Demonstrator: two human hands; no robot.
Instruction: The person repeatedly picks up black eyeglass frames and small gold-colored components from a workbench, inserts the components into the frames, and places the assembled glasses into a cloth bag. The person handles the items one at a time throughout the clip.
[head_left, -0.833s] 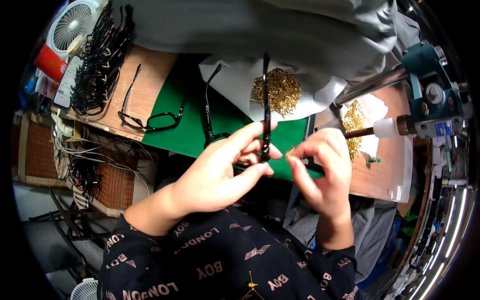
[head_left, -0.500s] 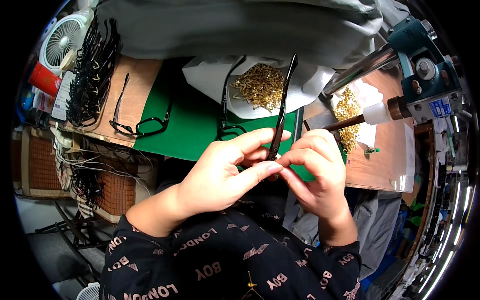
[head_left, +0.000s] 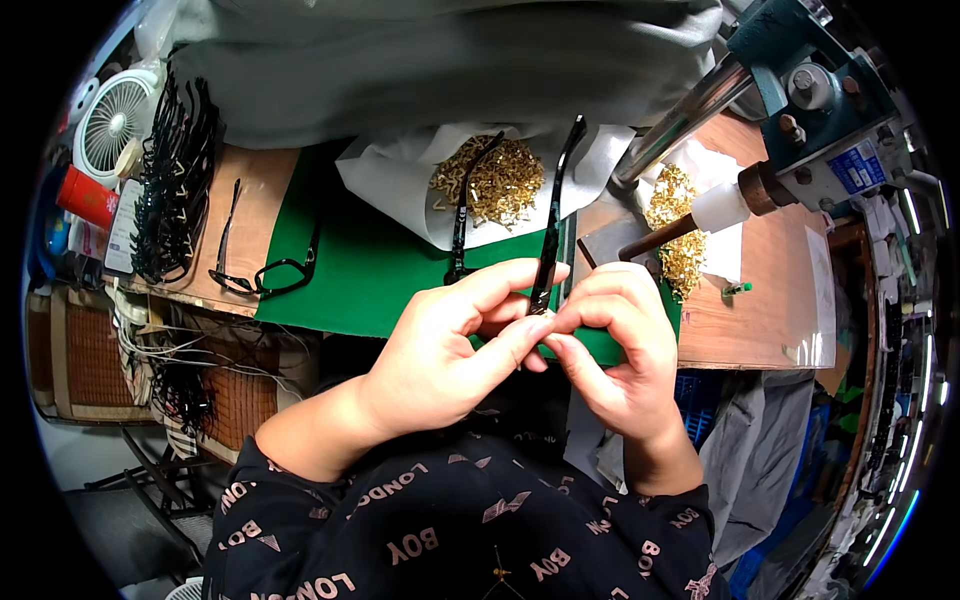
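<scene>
A black glasses frame point(head_left: 553, 225) is held in my left hand point(head_left: 435, 345), its two temple arms pointing away from me over the table. The left thumb and fingers are closed on the corner where the right-hand temple meets the front. Against that same corner, my right hand point(head_left: 630, 345) has its thumb and index finger pinched beside the left thumb tip. Whatever those fingertips hold, if anything, is hidden. Most of the frame's front is covered by my hands. Beyond it, small gold-coloured metal pieces point(head_left: 510, 190) are heaped on a white sheet point(head_left: 385, 190).
Another black glasses frame point(head_left: 270, 278) lies at left, partly on the green mat point(head_left: 340, 270). Many black frames hang bunched near a white fan point(head_left: 115, 120) and red can point(head_left: 87, 197). At right, a dark-green metal press point(head_left: 825, 90) overhangs a second gold heap point(head_left: 678, 240).
The whole view has shifted slightly. The held frame's temples have swung a little, the left one now crossing the gold heap. Both hands stay together at the corner.
</scene>
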